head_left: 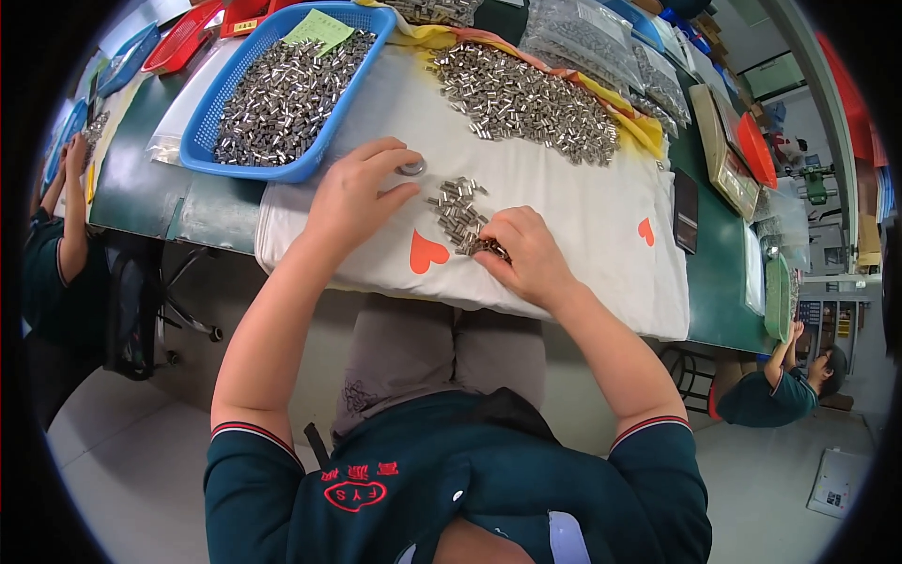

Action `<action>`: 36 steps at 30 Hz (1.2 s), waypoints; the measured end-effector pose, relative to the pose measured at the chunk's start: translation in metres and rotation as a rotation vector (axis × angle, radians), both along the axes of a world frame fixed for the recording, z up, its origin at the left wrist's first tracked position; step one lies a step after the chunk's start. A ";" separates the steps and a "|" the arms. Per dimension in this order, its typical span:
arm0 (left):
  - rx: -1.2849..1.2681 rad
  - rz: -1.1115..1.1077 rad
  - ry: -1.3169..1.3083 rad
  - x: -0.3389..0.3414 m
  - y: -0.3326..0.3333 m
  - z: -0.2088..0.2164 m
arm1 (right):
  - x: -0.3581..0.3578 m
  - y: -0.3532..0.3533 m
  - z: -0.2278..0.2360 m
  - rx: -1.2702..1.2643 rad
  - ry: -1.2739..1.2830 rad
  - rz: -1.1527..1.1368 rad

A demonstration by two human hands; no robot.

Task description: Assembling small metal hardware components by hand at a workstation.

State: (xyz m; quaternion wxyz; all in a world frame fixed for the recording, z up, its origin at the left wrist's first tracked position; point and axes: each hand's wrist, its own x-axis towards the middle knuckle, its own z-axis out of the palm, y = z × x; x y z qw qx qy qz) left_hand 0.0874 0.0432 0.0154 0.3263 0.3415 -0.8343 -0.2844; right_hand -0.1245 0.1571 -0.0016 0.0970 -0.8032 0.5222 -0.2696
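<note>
On the cloth (pixel 573 216), a pile of metal pieces (pixel 458 209) lies before a heap (pixel 526 101), right of the basket (pixel 246 170).

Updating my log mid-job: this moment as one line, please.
left hand: at round metal piece; right hand: at small metal-cylinder pile; larger pile: farther back; blue basket: holding similar pieces

Cloth (pixel 597 226) lies open rightward — metal cylinders (pixel 458 209) block the middle.
</note>
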 end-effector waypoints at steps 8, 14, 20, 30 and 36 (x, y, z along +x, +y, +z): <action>-0.009 0.012 0.090 0.006 0.023 0.004 | 0.006 0.003 -0.004 -0.037 0.062 -0.043; 0.009 -0.003 0.146 0.004 0.034 0.008 | 0.007 0.006 -0.006 -0.083 0.111 -0.067; -0.019 0.006 0.201 0.010 0.041 0.003 | 0.008 0.001 0.005 0.068 0.075 -0.127; 0.040 0.001 0.223 0.020 0.040 -0.006 | -0.005 -0.027 0.037 0.500 -0.265 -0.373; 0.053 -0.017 0.229 0.020 0.030 -0.012 | -0.011 -0.046 0.040 0.640 -0.480 -0.396</action>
